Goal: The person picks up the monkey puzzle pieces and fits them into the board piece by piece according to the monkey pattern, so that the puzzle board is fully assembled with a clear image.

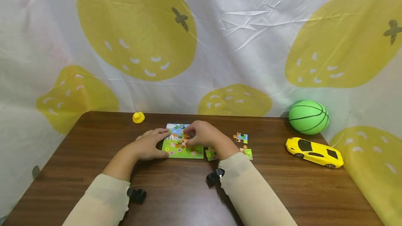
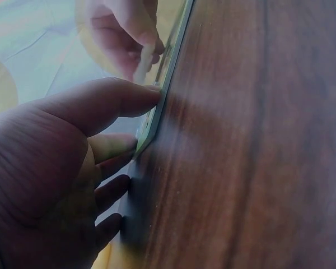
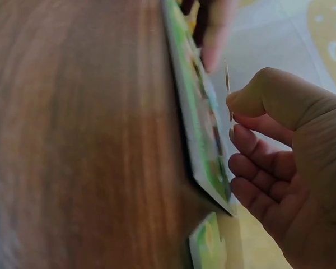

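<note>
A puzzle board [image 1: 183, 154] with a colourful garden picture lies flat on the brown table. My left hand [image 1: 147, 144] rests at the board's left side, fingers fairly straight. In the left wrist view its thumb [image 2: 115, 103] presses on the board's rim and the index fingertip touches near the corner. Over the board's upper right, my right hand [image 1: 204, 135] pinches a thin puzzle piece [image 3: 228, 84] between thumb and fingers. That piece shows edge-on above the board in the right wrist view, its picture hidden.
Loose puzzle pieces lie right of the board: one piece [image 1: 241, 137] farther back, another [image 1: 248, 152] nearer, and one [image 1: 211, 154] partly behind my right wrist. A yellow duck [image 1: 138, 117] sits at the back left. A green ball [image 1: 309, 117] and yellow toy car [image 1: 314, 152] stand right.
</note>
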Available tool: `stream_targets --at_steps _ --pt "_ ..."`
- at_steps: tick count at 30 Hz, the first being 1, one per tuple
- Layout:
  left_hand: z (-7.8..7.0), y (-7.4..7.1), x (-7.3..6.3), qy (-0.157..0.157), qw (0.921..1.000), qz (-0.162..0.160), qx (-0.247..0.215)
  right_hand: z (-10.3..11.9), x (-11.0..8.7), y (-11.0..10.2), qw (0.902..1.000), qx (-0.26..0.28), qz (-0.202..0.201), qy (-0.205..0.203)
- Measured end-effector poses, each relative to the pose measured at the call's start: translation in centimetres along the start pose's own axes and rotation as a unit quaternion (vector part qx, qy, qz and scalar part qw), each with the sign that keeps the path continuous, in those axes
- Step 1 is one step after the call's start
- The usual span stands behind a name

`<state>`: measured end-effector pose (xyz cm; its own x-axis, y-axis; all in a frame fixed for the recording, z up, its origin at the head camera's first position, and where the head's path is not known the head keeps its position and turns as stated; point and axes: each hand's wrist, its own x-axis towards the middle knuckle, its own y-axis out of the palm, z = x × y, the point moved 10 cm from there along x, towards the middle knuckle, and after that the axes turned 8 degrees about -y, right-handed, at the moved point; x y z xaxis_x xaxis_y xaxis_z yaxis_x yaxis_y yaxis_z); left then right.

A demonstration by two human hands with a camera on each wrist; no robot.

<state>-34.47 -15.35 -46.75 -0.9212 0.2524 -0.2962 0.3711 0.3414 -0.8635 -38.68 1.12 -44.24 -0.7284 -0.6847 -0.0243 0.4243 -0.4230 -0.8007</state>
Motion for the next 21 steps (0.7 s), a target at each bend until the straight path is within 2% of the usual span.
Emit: stream_targets --at_steps 5,12,21 --pt "0.00 0.00 0.03 -0.001 1.0000 -0.003 -0.001 -0.22 0.43 0.36 0.9998 -0.007 0.006 0.019" --pt "-0.11 0.00 -0.04 0.001 1.0000 -0.001 -0.001 -0.33 0.98 0.70 0.9991 -0.035 0.017 0.014" --pt "-0.10 -0.06 0.03 0.003 1.0000 0.000 0.001 -0.25 0.97 0.71 0.9983 -0.043 0.027 0.027"
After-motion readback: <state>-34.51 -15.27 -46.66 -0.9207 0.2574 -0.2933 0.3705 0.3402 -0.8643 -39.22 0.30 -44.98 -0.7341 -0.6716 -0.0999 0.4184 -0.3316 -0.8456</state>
